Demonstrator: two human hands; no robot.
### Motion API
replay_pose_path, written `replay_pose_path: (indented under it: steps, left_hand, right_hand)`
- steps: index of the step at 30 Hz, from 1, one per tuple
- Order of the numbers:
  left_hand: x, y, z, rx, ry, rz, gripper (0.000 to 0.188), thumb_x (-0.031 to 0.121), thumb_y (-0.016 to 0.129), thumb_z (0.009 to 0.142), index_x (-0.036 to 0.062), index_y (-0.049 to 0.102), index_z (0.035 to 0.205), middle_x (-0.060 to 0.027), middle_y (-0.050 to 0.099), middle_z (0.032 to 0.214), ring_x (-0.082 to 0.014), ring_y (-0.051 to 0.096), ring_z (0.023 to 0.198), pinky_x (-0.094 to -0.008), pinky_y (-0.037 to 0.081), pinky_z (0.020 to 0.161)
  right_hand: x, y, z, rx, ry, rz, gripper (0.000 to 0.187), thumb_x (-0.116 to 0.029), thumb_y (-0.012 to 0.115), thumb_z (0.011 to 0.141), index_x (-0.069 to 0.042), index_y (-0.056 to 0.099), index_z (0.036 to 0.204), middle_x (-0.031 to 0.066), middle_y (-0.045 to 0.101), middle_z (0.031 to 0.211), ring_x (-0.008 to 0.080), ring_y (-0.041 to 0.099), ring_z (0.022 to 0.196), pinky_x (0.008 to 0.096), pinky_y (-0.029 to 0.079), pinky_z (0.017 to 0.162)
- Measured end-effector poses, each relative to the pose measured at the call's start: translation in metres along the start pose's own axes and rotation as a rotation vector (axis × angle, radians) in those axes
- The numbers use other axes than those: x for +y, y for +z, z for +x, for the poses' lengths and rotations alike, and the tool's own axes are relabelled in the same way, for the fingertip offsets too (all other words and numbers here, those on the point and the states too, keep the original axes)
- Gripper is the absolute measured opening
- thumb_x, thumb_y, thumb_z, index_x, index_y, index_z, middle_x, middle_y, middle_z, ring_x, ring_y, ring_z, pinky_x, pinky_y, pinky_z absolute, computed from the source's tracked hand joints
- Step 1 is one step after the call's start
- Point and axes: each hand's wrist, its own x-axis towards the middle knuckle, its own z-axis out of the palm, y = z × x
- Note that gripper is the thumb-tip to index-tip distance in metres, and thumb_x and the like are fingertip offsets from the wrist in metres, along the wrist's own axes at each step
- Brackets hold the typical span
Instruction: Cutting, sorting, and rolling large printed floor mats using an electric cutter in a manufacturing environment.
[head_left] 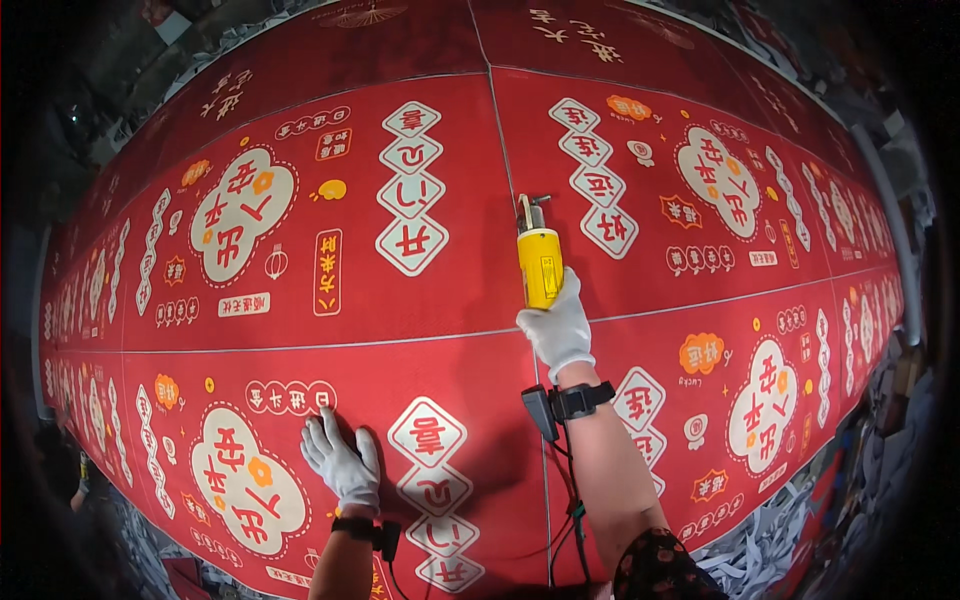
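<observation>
A large red printed sheet [470,290] with white and orange cloud shapes and diamond labels covers the whole work surface. My right hand [558,325], in a white glove, grips a yellow handheld power cutter [538,258] standing on the sheet along a thin vertical line. The cutter's metal nose points away from me. My left hand [342,462], also gloved in white, lies flat on the sheet near the front edge, fingers spread, beside a white diamond label. Both wrists carry black straps with small devices and cables.
Thin straight lines divide the sheet into panels, one running across and one running away from me under the cutter. Piles of pale paper strips [770,550] lie below the sheet's right front edge. Dark clutter surrounds the far edges.
</observation>
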Motion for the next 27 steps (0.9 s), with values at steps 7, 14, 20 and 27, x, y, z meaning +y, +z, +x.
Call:
replay_pose_path:
  steps: [7,14,20,27]
  left_hand:
    - [0.005,0.0,0.004,0.0,-0.008,0.034,0.073,0.041,0.056,0.085,0.004,0.037,0.145,-0.0255,0.039,0.143,-0.044,0.03,0.136,-0.0545,0.018,0.115]
    - [-0.007,-0.009,0.003,0.077,-0.012,0.04,0.071,0.04,0.059,0.084,0.0048,0.039,0.143,-0.0255,0.043,0.137,-0.0427,0.036,0.13,-0.0556,0.021,0.111]
    - [0.005,-0.009,0.003,-0.015,-0.002,-0.156,0.078,0.049,0.06,0.082,0.0068,0.037,0.144,-0.0257,0.041,0.141,-0.041,0.032,0.136,-0.0555,0.017,0.113]
    - [-0.051,-0.041,-0.002,-0.396,0.3,-0.338,0.082,0.057,0.06,0.081,0.0183,0.035,0.148,-0.0207,0.022,0.156,-0.0408,0.011,0.146,-0.0521,0.008,0.118]
  right_hand:
    - [-0.024,0.021,0.075,0.017,-0.132,0.299,0.077,-0.007,0.069,0.067,-0.003,0.033,0.135,0.0126,0.061,0.102,0.0257,0.063,0.089,0.0354,0.052,0.079]
    - [-0.026,-0.001,0.038,-0.251,-0.341,0.921,0.053,-0.014,0.072,0.08,-0.005,0.047,0.125,0.0083,0.062,0.091,0.0191,0.065,0.075,0.0306,0.054,0.068]
    - [0.077,-0.075,-0.106,-0.328,-0.179,1.252,0.065,-0.033,0.065,0.085,0.002,0.043,0.135,0.0173,0.062,0.118,0.0255,0.063,0.104,0.0356,0.054,0.086]
    - [0.173,-0.108,-0.329,-0.236,-0.11,1.406,0.06,-0.024,0.069,0.082,0.001,0.044,0.131,0.0153,0.059,0.108,0.0242,0.061,0.09,0.0336,0.053,0.074]
